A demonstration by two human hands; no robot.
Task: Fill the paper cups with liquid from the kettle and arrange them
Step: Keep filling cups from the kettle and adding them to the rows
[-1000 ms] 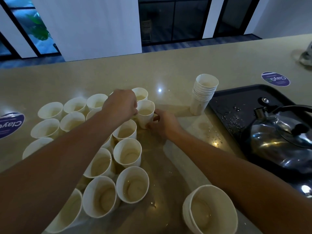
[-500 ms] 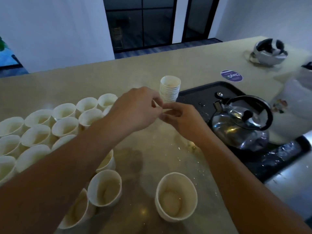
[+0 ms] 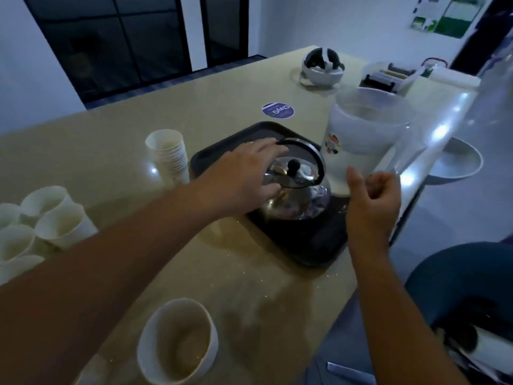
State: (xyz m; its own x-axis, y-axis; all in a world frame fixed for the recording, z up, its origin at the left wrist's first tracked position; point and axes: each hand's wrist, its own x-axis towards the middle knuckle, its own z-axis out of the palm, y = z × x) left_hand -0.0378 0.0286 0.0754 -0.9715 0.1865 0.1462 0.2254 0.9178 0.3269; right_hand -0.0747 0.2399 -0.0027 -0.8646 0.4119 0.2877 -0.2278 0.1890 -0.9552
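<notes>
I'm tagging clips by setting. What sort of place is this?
Probably an office pantry or event refreshment counter: many paper cups grouped on a long beige counter, a steel kettle on a black tray, and a round branded sticker.

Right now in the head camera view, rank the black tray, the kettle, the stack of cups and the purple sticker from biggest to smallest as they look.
1. Black tray
2. Kettle
3. Stack of cups
4. Purple sticker; it lies farthest away, so it may look smaller than it is.
</notes>
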